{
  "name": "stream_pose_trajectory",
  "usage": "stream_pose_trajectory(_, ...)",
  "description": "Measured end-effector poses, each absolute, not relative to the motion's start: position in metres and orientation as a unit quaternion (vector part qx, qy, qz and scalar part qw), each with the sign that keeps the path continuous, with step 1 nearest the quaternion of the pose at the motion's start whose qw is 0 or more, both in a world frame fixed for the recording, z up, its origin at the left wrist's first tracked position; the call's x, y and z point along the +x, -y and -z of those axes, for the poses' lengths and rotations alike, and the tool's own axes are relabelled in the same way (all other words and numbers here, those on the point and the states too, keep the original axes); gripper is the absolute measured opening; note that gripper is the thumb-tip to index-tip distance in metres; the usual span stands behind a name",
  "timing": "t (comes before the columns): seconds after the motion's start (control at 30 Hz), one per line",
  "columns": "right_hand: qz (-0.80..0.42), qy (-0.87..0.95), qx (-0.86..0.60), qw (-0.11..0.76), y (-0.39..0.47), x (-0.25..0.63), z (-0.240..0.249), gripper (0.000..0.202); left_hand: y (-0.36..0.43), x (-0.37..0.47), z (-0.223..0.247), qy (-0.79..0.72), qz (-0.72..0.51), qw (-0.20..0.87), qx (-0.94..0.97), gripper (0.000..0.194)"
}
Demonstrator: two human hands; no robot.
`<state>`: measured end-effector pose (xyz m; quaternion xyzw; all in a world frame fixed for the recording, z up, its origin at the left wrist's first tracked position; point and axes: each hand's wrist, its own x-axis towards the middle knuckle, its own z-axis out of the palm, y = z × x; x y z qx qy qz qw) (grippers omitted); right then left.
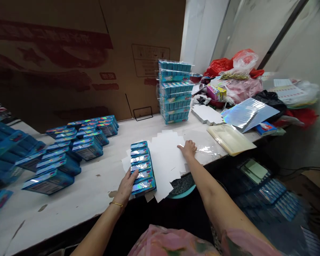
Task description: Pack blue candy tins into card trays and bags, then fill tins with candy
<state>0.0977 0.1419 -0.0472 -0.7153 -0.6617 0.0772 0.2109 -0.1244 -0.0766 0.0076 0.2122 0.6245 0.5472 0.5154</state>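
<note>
A row of several small blue boxes (141, 166) with shiny printed faces stands on a flat white die-cut card sheet (166, 153). My left hand (124, 187) is at the row's near left side, its thumb over the box edges and its fingers against the side, partly hidden. At the sheet's right edge rests my right hand (188, 148), thumb stretched out to the left and fingers loosely bent, with nothing visible in it. Clear plastic film (206, 149) lies just right of that hand.
More blue boxes (88, 147) stand in groups at left. Behind is a tall stack of film-wrapped blue packs (176, 92) before a large carton (77, 71). White card blanks (206, 114), clear sheets (230, 138) and plastic bags (242, 60) crowd the right.
</note>
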Motion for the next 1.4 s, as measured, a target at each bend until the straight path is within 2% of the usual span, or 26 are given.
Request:
stream_pose_trajectory(0.07, -0.079, 0.663, -0.712, 0.217, -0.14, 0.096, 0.046, 0.02, 0.077, -0.125, -0.008, -0.631, -0.545, 0.504, 0.224, 0.047)
stream_pose_trajectory(0.17, -0.098, 0.671, -0.697, 0.234, -0.142, 0.107, 0.027, 0.02, 0.078, -0.129, -0.007, -0.648, -0.542, 0.45, 0.29, 0.045)
stream_pose_trajectory(0.27, -0.112, 0.689, -0.661, 0.275, -0.136, 0.106, -0.011, 0.026, 0.08, -0.131, -0.014, -0.683, -0.549, 0.284, 0.389, 0.047)
stream_pose_trajectory(0.33, -0.128, 0.743, -0.572, 0.322, -0.116, 0.091, -0.039, 0.027, 0.08, -0.129, -0.029, -0.679, -0.56, 0.209, 0.428, 0.046)
stream_pose_trajectory(0.37, -0.141, 0.802, -0.459, 0.355, -0.101, 0.081, -0.051, 0.025, 0.079, -0.127, -0.039, -0.667, -0.569, 0.221, 0.427, 0.046)
stream_pose_trajectory(0.43, -0.147, 0.903, -0.224, 0.336, -0.063, 0.063, -0.07, 0.021, 0.077, -0.124, -0.059, -0.627, -0.596, 0.336, 0.371, 0.051)
stream_pose_trajectory(0.53, -0.093, 0.954, -0.077, 0.275, -0.018, 0.05, -0.08, 0.022, 0.082, -0.123, -0.079, -0.549, -0.652, 0.474, 0.22, 0.049)
stream_pose_trajectory(0.63, -0.069, 0.959, -0.079, 0.262, -0.006, 0.052, -0.072, 0.027, 0.094, -0.127, -0.078, -0.527, -0.682, 0.489, 0.134, 0.033)
stream_pose_trajectory(0.73, -0.06, 0.956, -0.124, 0.261, -0.002, 0.052, -0.065, 0.024, 0.104, -0.126, -0.065, -0.539, -0.684, 0.482, 0.1, 0.026)
stream_pose_trajectory(0.83, -0.024, 0.945, -0.175, 0.277, 0.019, 0.034, -0.063, 0.046, 0.103, -0.116, -0.054, -0.525, -0.709, 0.467, 0.063, 0.027)
stream_pose_trajectory(0.87, -0.008, 0.936, -0.198, 0.29, 0.028, 0.026, -0.061, 0.047, 0.101, -0.112, -0.052, -0.518, -0.718, 0.462, 0.054, 0.029)
stream_pose_trajectory(0.93, 0.01, 0.921, -0.23, 0.314, 0.043, 0.011, -0.056, 0.036, 0.096, -0.106, -0.048, -0.51, -0.735, 0.444, 0.058, 0.033)
stream_pose_trajectory(1.0, -0.004, 0.915, -0.238, 0.324, 0.046, 0.002, -0.049, 0.026, 0.093, -0.102, -0.045, -0.526, -0.742, 0.403, 0.101, 0.036)
stream_pose_trajectory(1.13, -0.046, 0.892, -0.285, 0.347, 0.028, 0.004, -0.043, 0.032, 0.1, -0.11, -0.033, -0.622, -0.686, 0.284, 0.251, 0.035)
stream_pose_trajectory(1.23, 0.048, 0.882, -0.29, 0.368, 0.016, 0.01, -0.05, 0.031, 0.11, -0.122, -0.028, -0.694, -0.599, 0.161, 0.365, 0.022)
stream_pose_trajectory(1.33, 0.171, 0.898, -0.187, 0.36, 0.017, 0.008, -0.06, 0.027, 0.118, -0.135, -0.034, -0.708, -0.542, 0.001, 0.452, 0.038)
stream_pose_trajectory(1.4, 0.219, 0.905, -0.117, 0.346, 0.021, 0.003, -0.064, 0.025, 0.12, -0.143, -0.045, -0.699, -0.494, -0.084, 0.51, 0.036)
